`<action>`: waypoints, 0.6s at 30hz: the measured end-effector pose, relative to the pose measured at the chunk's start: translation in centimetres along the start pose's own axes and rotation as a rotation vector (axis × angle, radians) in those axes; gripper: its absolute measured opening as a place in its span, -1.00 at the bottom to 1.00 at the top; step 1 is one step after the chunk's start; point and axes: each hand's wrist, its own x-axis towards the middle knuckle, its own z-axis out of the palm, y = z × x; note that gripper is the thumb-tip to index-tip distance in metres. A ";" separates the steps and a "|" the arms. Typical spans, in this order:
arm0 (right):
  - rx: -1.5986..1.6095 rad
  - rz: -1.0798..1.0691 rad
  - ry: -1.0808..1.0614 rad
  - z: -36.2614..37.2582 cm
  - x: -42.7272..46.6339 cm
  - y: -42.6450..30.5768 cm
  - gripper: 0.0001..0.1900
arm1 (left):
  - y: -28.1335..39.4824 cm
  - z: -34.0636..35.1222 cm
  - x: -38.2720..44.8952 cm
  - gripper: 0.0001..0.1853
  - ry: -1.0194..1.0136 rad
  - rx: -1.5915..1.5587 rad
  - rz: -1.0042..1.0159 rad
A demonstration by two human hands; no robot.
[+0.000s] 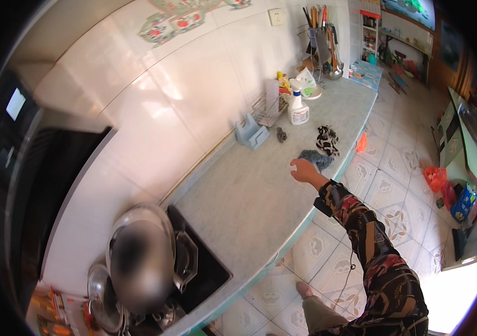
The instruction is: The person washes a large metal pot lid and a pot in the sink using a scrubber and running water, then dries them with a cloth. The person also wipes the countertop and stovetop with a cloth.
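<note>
My right hand (pixel 304 170), at the end of a dark flower-patterned sleeve, hovers over or rests at the countertop, its fingers apart and holding nothing that shows. Right behind it lies a crumpled dark blue-grey cloth (pixel 316 159). A black-and-white patterned cloth (pixel 327 140) is bunched a bit farther along. To its left are a small grey-brown wad (pixel 281 135) and a white spray bottle (pixel 298 109) with a blue collar. My left hand is out of view.
Near the tiled wall stand a light blue plastic holder (pixel 252 132), a wire basket (pixel 268 107) and a utensil rack (pixel 321 46). A black gas stove (pixel 205 260) with a large metal wok or lid, partly blurred, lies at lower left. The counter's front edge (pixel 280 252) borders the tiled floor.
</note>
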 end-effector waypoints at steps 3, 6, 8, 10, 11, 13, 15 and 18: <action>0.001 0.055 0.034 -0.3 4.9 0.6 -0.60 | 2.0 2.2 3.3 -0.79 -0.100 0.014 -0.022; -0.057 0.089 0.005 0.2 8.9 0.5 -0.59 | 2.3 3.6 5.4 -0.69 -0.207 0.042 0.047; -0.121 0.087 -0.009 0.8 10.9 0.4 -0.57 | 1.8 4.6 6.2 -0.71 -0.268 0.049 -0.109; -0.200 0.091 -0.026 1.5 12.2 0.2 -0.52 | 0.8 5.2 7.0 -0.72 -0.328 0.018 -0.054; -0.231 0.088 -0.035 1.9 12.7 0.2 -0.52 | 0.3 5.5 7.4 -0.72 -0.357 0.002 -0.022; -0.300 0.107 -0.055 2.7 13.3 0.2 -0.51 | -0.5 5.8 8.0 -0.72 -0.384 -0.068 -0.040; -0.307 0.090 -0.001 3.2 13.4 0.5 -0.60 | -0.7 6.0 8.4 -0.71 -0.402 -0.079 -0.049; -0.100 0.028 0.183 3.2 13.2 1.5 -0.74 | 0.4 6.2 9.0 -0.71 -0.366 0.006 0.011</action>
